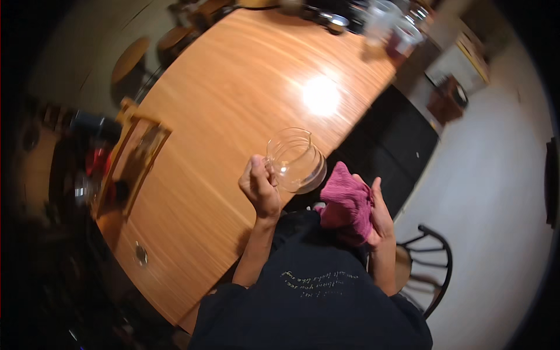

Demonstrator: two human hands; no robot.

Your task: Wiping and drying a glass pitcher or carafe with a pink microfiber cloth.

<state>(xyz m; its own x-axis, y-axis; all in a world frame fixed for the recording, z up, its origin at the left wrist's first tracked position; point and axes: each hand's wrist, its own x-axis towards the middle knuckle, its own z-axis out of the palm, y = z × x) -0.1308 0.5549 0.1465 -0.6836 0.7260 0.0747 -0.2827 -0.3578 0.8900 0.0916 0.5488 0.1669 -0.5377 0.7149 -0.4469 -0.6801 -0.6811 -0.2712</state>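
Note:
A clear glass jug (pixel 298 166) with a looped handle is held up over the near edge of the wooden table. My left hand (pixel 259 189) is closed round its handle, thumb on top. To the right of the jug, a crumpled pinkish-purple cloth (pixel 345 204) lies bunched in my right hand (pixel 379 216). The thumb and palm show along the cloth's right side, while the other fingers are mostly hidden behind it. Jug and cloth are close together but apart.
The wooden table (pixel 216 122) has a wooden rack (pixel 134 163) at its left and a small shiny round object (pixel 141 254) near the front left. Clear containers (pixel 402 41) stand at the far right corner. A dark chair (pixel 431 256) is on the right.

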